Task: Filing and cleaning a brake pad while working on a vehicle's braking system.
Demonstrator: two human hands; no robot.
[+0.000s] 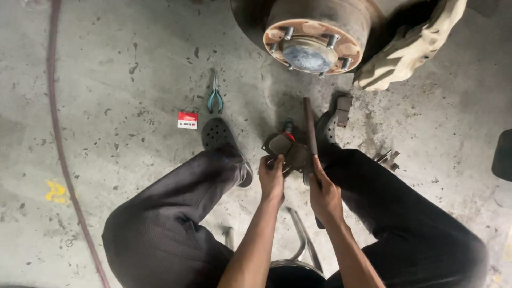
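Observation:
My left hand grips a dark brake pad held between my knees, just above the floor. My right hand is closed on the lower end of a long flat metal file that stands upright against the pad's right side. A rusty wheel hub with studs sits straight ahead at the top. A pale brake caliper hangs to the hub's right.
Green-handled pliers lie on the concrete floor to the left of the hub, with a small red and white packet nearby. Another brake pad and metal clips lie to the right. A hose runs down the left. I sit on a metal stool.

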